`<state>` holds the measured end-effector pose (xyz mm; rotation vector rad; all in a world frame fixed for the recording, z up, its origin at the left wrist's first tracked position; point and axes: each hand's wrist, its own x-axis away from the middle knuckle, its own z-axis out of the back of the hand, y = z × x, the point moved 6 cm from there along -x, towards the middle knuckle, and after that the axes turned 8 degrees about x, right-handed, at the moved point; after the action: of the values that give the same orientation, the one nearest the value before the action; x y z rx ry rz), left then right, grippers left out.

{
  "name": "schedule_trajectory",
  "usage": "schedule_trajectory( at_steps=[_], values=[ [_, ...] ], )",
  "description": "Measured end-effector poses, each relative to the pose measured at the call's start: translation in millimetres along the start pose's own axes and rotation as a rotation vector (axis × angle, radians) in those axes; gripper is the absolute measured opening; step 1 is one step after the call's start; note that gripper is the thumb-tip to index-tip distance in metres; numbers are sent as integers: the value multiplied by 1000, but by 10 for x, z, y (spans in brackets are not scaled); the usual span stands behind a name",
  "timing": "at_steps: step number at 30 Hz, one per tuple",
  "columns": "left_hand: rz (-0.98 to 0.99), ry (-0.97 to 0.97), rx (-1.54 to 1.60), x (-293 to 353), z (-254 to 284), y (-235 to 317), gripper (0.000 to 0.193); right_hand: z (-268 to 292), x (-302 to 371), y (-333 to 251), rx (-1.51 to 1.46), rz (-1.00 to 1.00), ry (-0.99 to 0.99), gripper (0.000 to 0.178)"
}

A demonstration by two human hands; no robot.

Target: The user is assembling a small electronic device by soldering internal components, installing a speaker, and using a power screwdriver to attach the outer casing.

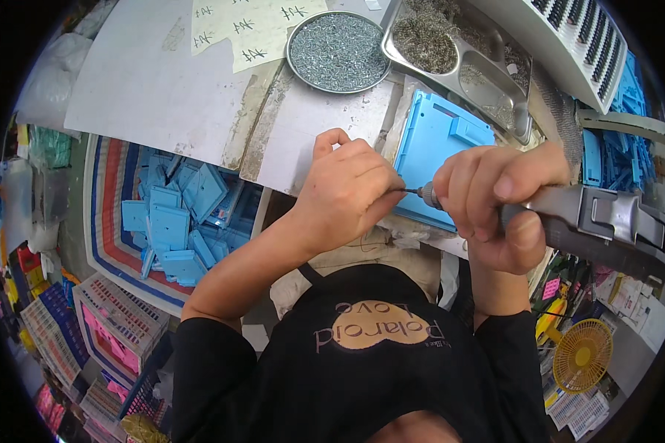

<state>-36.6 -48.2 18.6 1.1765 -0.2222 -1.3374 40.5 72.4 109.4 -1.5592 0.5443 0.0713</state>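
Observation:
In my right hand (491,196) is a grey powered screwdriver (576,236), lying almost level, with its chuck and thin dark bit pointing left. The fingers wrap round its front end. My left hand (351,181) is closed in a pinch at the tip of the bit; whatever is between the thumb and forefinger is too small and covered to name. Beneath and just beyond both hands lies a light blue plastic panel (428,136) with a raised rectangular block near its far right edge. My right hand covers part of its near right side.
Past the panel are a round metal dish (291,57) of small silvery parts and a compartmented steel tray (521,122) of tiny metal pieces. A striped sack-lined bin (111,199) of blue panels stands left. A white rack (550,40) is at far right, a yellow fan (582,356) lower right.

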Motion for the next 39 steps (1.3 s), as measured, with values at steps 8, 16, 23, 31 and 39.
schedule_trajectory(
  at_steps=[8, 16, 23, 31, 39],
  values=[
    [8, -287, 28, -66, -90, 46, 46, -96, 291, 109, 90, -61, 37, 29],
    [44, -304, -48, 40, -175, 11, 47, -250, 382, 290, 311, 142, -82, 20],
    [6, -326, -119, -197, -161, 89, 40, 416, 466, -49, 158, 117, 84, 18],
    [-103, -252, -250, -566, -808, 195, 34, 1354, 588, 18, 69, 236, 437, 8],
    [-49, -274, -269, -577, -811, 204, 35, 1355, 466, 179, 325, 169, 411, 8]
  ],
)
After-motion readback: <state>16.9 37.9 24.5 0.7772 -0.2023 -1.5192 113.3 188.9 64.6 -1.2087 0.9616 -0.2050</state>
